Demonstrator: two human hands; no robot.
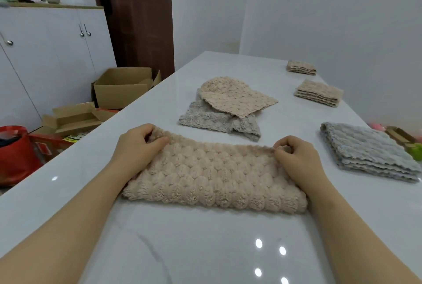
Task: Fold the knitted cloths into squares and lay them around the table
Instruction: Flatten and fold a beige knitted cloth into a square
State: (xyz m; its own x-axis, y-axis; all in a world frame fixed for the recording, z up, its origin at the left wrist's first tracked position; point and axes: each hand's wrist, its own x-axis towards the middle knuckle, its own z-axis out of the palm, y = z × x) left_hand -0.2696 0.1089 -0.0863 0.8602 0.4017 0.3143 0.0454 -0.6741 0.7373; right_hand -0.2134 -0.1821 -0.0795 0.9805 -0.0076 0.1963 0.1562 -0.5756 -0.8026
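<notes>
I count six knitted cloths on the white table (205, 249). One beige cloth (212, 176), doubled into a long strip, lies between my hands. The left hand (134, 146) pinches its far left corner and the right hand (296, 155) pinches its far right corner, the two well apart. Beyond the hands lie two loose cloths, a loose beige cloth (237, 96) overlapping a loose grey cloth (212, 119). Right of the right hand are three folded squares: one grey square (370, 151) nearest, then a beige square (318, 93) and a farther beige square (301, 68).
</notes>
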